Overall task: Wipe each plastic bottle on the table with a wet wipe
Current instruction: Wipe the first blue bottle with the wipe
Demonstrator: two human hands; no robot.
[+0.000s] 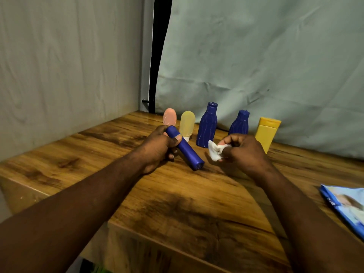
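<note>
The left hand (pixel 159 148) is holding a blue cylindrical bottle (pixel 189 152) slantwise over the bench (pixel 177 203). Its grip is clamped round the upper part, with the thumb pressing on the side. The lower end is pointing down toward the right hand (pixel 244 152); whether it is touching the wood I cannot tell. The right hand's grip is pinched shut on a crumpled wet wipe (pixel 216 151), just beside that lower end but apart from it.

The left grip is covering much of the upper half, so that part risks going unwiped unless the hand shifts. Once damp, the smooth barrel, held at one end only, could be slipping out and rolling. Five bottles are standing close behind the hands: a peach tube (pixel 169 117), a pale yellow tube (pixel 187 123), a tall blue bottle (pixel 207 125), a shorter blue bottle (pixel 240 124) and a yellow flip-cap bottle (pixel 266 133). A wide stroke could be knocking one over. The wipe is bunched small, so little of it would be meeting the plastic.

Both forearms are reaching forward and converging. The left knuckles are facing outward, the back of the right hand is facing up, and its fingers are curling in. A wipes pack (pixel 346 207) is lying near the right edge.
</note>
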